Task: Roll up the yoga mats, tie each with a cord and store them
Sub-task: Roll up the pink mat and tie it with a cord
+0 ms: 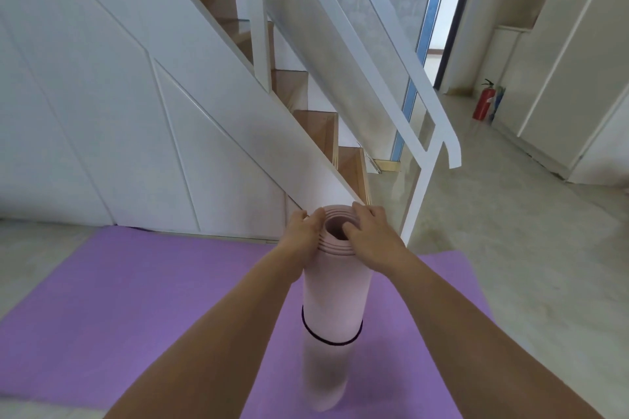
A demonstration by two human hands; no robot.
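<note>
Below the white staircase, the rolled pink mat stands upright on the flat purple mat, a dark cord round its middle. My left hand and right hand curl round its top rim. Light and spongy, I judge; gripping mid-roll seems steadier.

stairs: wooden treads, white rail | wall panels: white | floor: pale | fire extinguisher: red, far right
</note>
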